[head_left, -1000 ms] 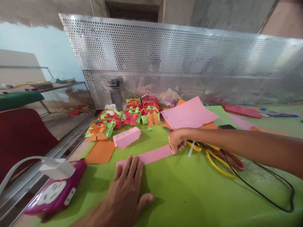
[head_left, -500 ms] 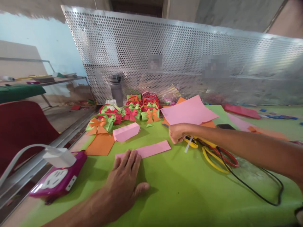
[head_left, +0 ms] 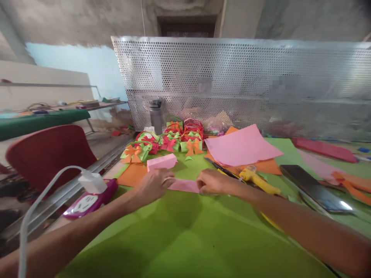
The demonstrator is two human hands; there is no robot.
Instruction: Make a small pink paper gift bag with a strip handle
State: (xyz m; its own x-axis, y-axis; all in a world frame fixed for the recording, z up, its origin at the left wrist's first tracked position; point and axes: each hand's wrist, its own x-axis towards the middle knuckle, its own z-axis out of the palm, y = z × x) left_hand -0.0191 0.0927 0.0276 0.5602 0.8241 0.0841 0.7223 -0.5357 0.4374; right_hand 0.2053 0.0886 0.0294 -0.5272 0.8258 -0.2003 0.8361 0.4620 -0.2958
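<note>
Two bare hands work at opposite ends of a pink paper strip (head_left: 184, 185), which lies across the green-covered surface (head_left: 185, 239), directly in front of the camera wearer. The left hand (head_left: 156, 185) has its grip drawn closed on the strip's left end, fingers bent; the right hand (head_left: 211, 181), its fingers curled under, has its grip closed at the right end, leaving the middle of the strip in view between them.

Just beyond the left hand sits a folded pink paper box (head_left: 162, 162), beside a flat orange paper sheet (head_left: 131, 175). Behind them stand rows of small paper gift bags (head_left: 168, 143) with bows in orange and red, near a gray water bottle (head_left: 156, 117) and a perforated metal screen (head_left: 232, 69). Large pink paper sheets (head_left: 242, 146) rest on orange ones beyond the right hand, with a yellow glue gun (head_left: 257, 180) and a black smartphone (head_left: 315, 188) to the right. At left, a white charger (head_left: 92, 181) is plugged into a purple power strip (head_left: 100, 200), near a red chair (head_left: 52, 154).
</note>
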